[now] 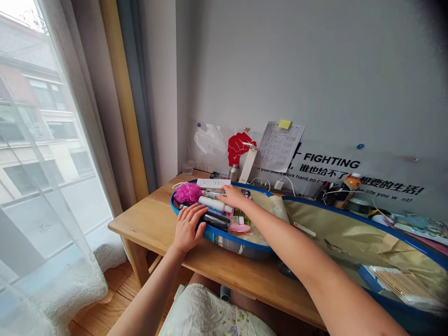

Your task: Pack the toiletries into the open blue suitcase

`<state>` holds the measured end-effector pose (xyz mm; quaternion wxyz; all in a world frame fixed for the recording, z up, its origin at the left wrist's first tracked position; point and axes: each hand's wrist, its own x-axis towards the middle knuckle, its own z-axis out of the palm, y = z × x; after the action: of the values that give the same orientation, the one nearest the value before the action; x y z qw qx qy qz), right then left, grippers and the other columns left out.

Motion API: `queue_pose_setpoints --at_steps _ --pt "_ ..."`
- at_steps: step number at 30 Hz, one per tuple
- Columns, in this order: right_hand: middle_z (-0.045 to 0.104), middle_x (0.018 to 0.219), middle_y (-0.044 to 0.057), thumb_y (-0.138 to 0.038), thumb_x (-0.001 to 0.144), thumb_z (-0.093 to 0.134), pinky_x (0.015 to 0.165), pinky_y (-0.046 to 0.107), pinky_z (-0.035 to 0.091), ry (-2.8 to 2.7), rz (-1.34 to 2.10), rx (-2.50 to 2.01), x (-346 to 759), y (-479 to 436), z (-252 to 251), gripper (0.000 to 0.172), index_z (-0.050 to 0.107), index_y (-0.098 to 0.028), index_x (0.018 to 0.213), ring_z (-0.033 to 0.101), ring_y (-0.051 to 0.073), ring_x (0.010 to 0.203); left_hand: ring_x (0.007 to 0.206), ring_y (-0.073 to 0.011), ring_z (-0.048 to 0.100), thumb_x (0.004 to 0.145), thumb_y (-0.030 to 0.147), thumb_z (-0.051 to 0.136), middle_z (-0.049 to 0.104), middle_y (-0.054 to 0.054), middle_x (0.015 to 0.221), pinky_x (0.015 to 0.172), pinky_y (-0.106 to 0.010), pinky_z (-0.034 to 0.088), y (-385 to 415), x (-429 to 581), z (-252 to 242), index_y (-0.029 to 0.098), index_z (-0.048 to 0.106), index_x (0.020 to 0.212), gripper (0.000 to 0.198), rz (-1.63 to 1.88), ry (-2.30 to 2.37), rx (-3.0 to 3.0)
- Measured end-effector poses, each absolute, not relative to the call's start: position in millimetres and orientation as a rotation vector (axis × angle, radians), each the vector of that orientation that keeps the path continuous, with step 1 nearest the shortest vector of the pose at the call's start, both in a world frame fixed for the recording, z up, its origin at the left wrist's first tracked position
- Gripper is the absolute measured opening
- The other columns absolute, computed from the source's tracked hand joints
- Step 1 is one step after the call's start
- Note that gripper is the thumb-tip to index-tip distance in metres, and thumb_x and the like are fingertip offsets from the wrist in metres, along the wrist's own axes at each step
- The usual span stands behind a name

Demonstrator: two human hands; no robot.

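An open blue-rimmed case with a beige lining lies across the wooden desk. My left hand rests on its near left rim, fingers apart, with the fingertips at a black cylindrical item. My right hand reaches into the left half, its thumb and fingers closed around the end of a slim clear tube. Beside the tube lie a pink mesh bath puff, a white bottle and a white printed box. A pink item sits nearer the front.
The case's right half holds a bundle of thin wooden sticks in clear wrapping. Behind it stand an orange-brown bottle and a small metal bottle. A white power strip leans on the wall. A sheer curtain hangs at left.
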<state>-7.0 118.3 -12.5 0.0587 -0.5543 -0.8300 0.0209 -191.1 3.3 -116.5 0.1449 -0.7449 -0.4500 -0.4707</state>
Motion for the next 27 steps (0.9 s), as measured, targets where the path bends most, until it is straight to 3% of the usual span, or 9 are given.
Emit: queue_pose_setpoints --at_steps 7,15,19,24,27 --pt "0.061 0.126 0.010 -0.035 0.092 0.053 0.086 0.030 0.046 -2.508 0.055 -1.685 6 114 -7 0.033 0.062 -0.022 0.122 0.063 0.024 0.109 0.123 -0.0246 0.054 0.100 0.039 0.031 0.066 -0.008 0.126 0.107 -0.042 0.032 2 -190 -115 0.022 0.061 0.124 0.043 -1.359 -1.288 -2.124" --pt "0.067 0.123 0.007 -0.037 0.093 0.051 0.085 0.026 0.045 -2.436 0.064 -1.645 40 111 27 0.035 0.063 -0.020 0.121 0.062 0.019 0.105 0.124 -0.0251 0.053 0.098 0.036 0.033 0.066 -0.009 0.126 0.108 -0.043 0.031 2 -192 -116 0.022 0.060 0.126 0.041 -1.344 -1.305 -2.143" --pt "0.072 0.110 0.008 -0.035 0.095 0.043 0.077 0.022 0.044 -2.320 0.062 -1.794 115 112 53 0.035 0.065 -0.017 0.115 0.064 0.015 0.091 0.125 -0.0253 0.053 0.099 0.038 0.032 0.065 -0.009 0.127 0.108 -0.043 0.032 4 -193 -117 0.021 0.061 0.125 0.042 -1.344 -1.291 -2.139" --pt "0.071 0.070 0.006 -0.035 0.086 0.053 0.063 0.024 0.044 -2.259 0.156 -2.124 219 88 43 0.024 0.069 -0.017 0.081 0.061 0.014 0.060 0.122 -0.0257 0.055 0.100 0.040 0.031 0.067 -0.009 0.125 0.106 -0.042 0.033 4 -192 -116 0.021 0.062 0.123 0.042 -1.347 -1.279 -2.119" --pt "0.069 0.065 0.004 -0.032 0.069 0.070 0.064 0.028 0.047 -2.279 0.221 -2.231 259 69 18 0.012 0.067 -0.021 0.067 0.064 0.018 0.063 0.122 -0.0256 0.055 0.100 0.039 0.031 0.067 -0.009 0.124 0.106 -0.042 0.034 4 -192 -115 0.022 0.061 0.123 0.042 -1.342 -1.268 -2.110"
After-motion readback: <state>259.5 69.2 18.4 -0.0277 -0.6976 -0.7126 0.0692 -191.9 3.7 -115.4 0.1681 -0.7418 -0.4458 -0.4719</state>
